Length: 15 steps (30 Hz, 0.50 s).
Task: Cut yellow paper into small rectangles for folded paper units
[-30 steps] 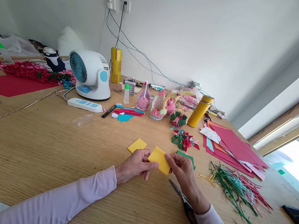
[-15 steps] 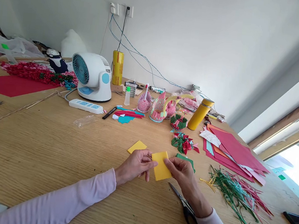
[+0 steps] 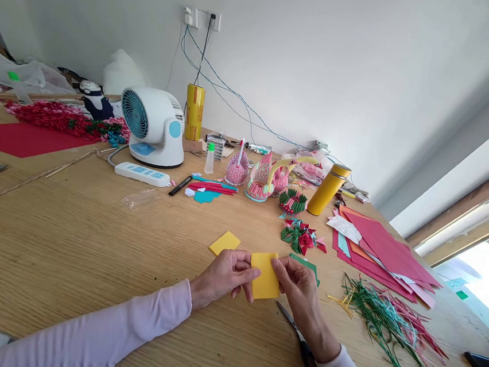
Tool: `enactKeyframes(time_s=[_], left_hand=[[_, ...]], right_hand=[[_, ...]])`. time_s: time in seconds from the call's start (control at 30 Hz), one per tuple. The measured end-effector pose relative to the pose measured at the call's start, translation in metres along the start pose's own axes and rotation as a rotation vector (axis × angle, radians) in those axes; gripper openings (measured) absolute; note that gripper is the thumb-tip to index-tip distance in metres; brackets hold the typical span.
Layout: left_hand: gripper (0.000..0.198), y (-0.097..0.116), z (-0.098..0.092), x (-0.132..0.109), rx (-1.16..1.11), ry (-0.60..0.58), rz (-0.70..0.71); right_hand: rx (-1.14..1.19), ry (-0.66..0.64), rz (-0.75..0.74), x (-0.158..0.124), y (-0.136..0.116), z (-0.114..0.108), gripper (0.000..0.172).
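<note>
A yellow paper piece [image 3: 265, 279] is held up between my two hands, over the wooden table. My left hand [image 3: 227, 275] pinches its left edge between thumb and fingers. At the upper right corner, my right hand [image 3: 297, 278] grips the same piece. Another yellow paper [image 3: 224, 243] lies flat just beyond my left hand. Green paper squares [image 3: 308, 264] rest behind my right hand, partly hidden by it. Black-handled scissors [image 3: 311, 363] lie beneath my right wrist, blades pointing up and left.
Cut paper strips [image 3: 383, 312] and red sheets [image 3: 377, 242] lie on the right. Folded pieces [image 3: 302, 236], a yellow bottle [image 3: 329, 190] and paper swans [image 3: 262, 176] stand farther back. A white fan [image 3: 157, 123] and power strip [image 3: 141, 173] are at the left.
The yellow paper has turned slightly more upright and shifted a little right. My left hand has moved slightly right with it. The whole view has shifted slightly.
</note>
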<state>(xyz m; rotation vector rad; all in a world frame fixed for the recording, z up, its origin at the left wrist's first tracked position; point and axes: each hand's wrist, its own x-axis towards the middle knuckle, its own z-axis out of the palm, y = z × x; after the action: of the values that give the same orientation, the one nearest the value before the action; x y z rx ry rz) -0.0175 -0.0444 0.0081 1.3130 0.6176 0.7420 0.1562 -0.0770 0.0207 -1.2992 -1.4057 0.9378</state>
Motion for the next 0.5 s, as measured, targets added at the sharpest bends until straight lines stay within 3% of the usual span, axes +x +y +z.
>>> enactKeyframes(time_s=[0.5], left_hand=[[0.035,-0.003,0.008,-0.001,0.027,-0.026,-0.006]], right_hand=[[-0.165,0.082,-0.069,-0.005,0.011,0.005,0.04]])
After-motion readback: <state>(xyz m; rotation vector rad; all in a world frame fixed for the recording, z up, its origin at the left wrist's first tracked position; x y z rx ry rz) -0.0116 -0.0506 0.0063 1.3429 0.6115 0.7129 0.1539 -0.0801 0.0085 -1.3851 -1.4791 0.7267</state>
